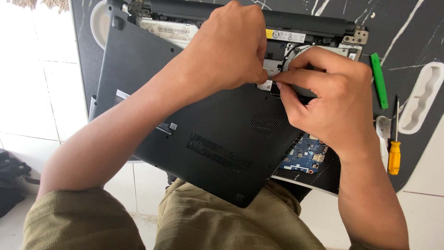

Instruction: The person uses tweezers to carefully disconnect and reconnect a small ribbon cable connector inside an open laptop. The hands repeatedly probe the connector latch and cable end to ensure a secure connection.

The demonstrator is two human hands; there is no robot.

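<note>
A black laptop lies upside down on a dark marble-patterned table, its bottom cover [208, 125] loose and skewed over the body. The blue circuit board [305, 155] shows at the lower right and other internals along the far edge. My left hand [226, 51] is closed in a fist over the middle of the opened part, fingertips pressed down by the fan area. My right hand [333, 97] pinches something small between thumb and forefinger right beside the left fingertips, near a small white label [265, 85]. What it pinches is hidden.
A green plastic pry tool [379, 79] lies right of the laptop. A screwdriver with a yellow handle [394, 148] rests nearer me, beside a white tray [421, 99]. A white round dish [98, 23] sits at the far left. White floor tiles and a dark bag [11, 180] are on the left.
</note>
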